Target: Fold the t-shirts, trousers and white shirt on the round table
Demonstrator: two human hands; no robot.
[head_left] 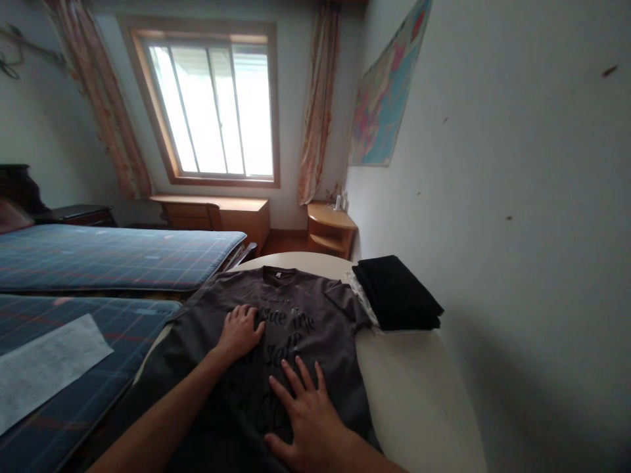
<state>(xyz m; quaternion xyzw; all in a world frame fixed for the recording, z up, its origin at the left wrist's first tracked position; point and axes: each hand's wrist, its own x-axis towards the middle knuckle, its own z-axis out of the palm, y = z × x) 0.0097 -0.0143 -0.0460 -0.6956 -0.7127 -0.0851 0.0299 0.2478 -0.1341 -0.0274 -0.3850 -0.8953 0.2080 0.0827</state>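
A dark grey T-shirt [328, 341] with black lettering lies spread out, front up, on a round cream table [419, 394]. Its collar points away from me and its left side drapes toward the table's edge. My left hand [240, 332] rests on the upper chest of the shirt, fingers slightly bent and apart. Lower down, my right hand [308, 410] is laid on the printed front with its fingers spread. Neither hand grips anything. The shirt's lower part is partly hidden by my forearms.
Beside the shirt's right sleeve sits a folded black cloth stack [397, 292] on white plastic. Two plaid mattresses [123, 259] are at the left, the nearer one bearing a paper sheet [54, 364]. The wall [517, 263] runs close along the right; a corner shelf [331, 215] stands behind.
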